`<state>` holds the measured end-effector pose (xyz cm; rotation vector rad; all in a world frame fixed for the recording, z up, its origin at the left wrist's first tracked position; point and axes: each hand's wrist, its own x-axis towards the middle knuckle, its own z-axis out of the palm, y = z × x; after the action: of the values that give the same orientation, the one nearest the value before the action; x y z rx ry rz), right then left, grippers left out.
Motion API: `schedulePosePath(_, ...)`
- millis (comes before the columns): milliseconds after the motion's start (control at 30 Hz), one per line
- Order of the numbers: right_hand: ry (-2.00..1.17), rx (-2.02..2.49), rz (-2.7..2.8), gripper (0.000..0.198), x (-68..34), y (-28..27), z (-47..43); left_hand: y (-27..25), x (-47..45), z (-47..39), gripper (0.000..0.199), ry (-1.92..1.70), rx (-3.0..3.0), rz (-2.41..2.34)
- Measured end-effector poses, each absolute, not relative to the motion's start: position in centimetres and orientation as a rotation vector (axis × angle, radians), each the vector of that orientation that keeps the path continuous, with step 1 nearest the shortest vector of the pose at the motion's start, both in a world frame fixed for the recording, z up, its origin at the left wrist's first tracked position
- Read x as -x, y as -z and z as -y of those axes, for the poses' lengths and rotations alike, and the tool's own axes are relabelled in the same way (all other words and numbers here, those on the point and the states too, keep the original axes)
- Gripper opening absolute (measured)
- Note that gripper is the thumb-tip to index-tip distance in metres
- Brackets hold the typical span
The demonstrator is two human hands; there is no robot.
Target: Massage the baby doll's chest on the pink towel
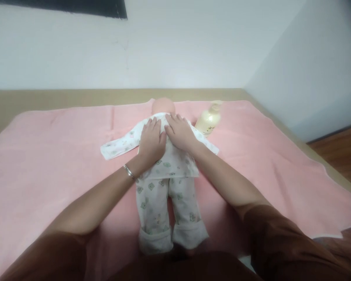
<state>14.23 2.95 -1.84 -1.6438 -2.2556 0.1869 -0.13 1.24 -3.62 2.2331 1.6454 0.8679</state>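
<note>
On the doll (172,170), left hand (152,141), right hand (181,132), seemingly spread flat.

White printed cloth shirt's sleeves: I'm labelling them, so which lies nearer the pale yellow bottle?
The sleeve on the picture's right, beside the bottle; the other sleeve stretches away from it, past the bare left hand.

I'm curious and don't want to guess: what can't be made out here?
Head view:
Face of the doll: turned out of sight
Shirt beneath left hand and right hand: covered by them
Lettering on the bottle: too small, blurred
Dark panel: cut off by top edge
</note>
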Motion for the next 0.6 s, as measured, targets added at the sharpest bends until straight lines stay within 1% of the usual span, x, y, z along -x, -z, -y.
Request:
schedulePosePath(133, -0.031, 1.616, 2.318, 0.056, -12.5, 1.7, -0.5, 3.9, 1.1, -2.8, 0.057, -0.912, -2.094, -1.631)
schedulePosePath(267, 0.026, 1.486, 2.397, 0.055, -11.3, 1.9, 1.4, 4.4, 2.3, -4.3, 0.055, -0.964, -1.976, -1.608)
schedulePosePath(400, -0.075, 1.476, 2.375, 0.053, -11.7, 1.7, 0.8, 4.6, 2.4, -4.2, 0.051, -0.995, -2.001, -1.603)
schedulePosePath(600, -0.253, 1.596, 2.231, 0.054, -14.3, 1.7, -3.2, 3.7, 0.1, -1.0, 0.055, -0.835, -2.314, -1.679)
